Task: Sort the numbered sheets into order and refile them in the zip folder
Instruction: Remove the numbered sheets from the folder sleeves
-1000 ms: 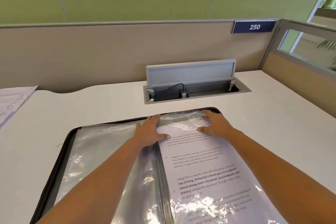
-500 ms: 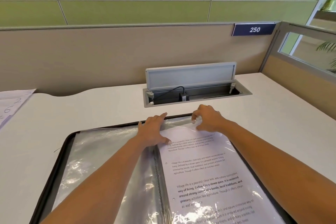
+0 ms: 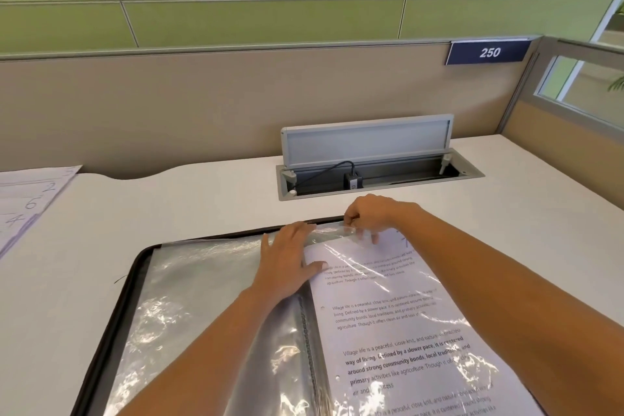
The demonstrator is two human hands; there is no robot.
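**Colleague:** Where's the folder, and what are your hands doing?

**Me:** The zip folder (image 3: pixel 135 275) lies open flat on the desk (image 3: pixel 202 203), right in front of me. My left hand (image 3: pixel 287 263) is flat with straight fingers, pressing the clear sleeve (image 3: pixel 391 284) down just beside the spine (image 3: pixel 305 331). My right hand (image 3: pixel 368 216) is curled at the sleeve's far edge, pinching the plastic lip of its mouth.

**Colleague:** And the paper?

**Me:** A printed sheet (image 3: pixel 401 358) sits inside that sleeve on the right-hand side. There's a handwritten mark at its top right corner, but I can't read the number for sure. The other numbered sheets (image 3: pixel 30 199) lie well apart at the desk's left edge, with 2, 6 and 4 showing.

**Colleague:** So how do you do this bit well?

**Me:** I reckon the step is working the sleeve's mouth, either to draw the sheet out or to seat it; I can't say which. Either way, I'd let the left palm pin the sleeve so it doesn't slide or buckle at the spine. With the right I'd lift only the top layer of plastic, not the paper with it. The film looks thin and clingy, so I'd go slowly and hold the sheet square to the opening. The punched holes along its inner edge could snag.

**Colleague:** What might go wrong?

**Me:** A creased corner, or filing it out of sequence, so I'd check the number first
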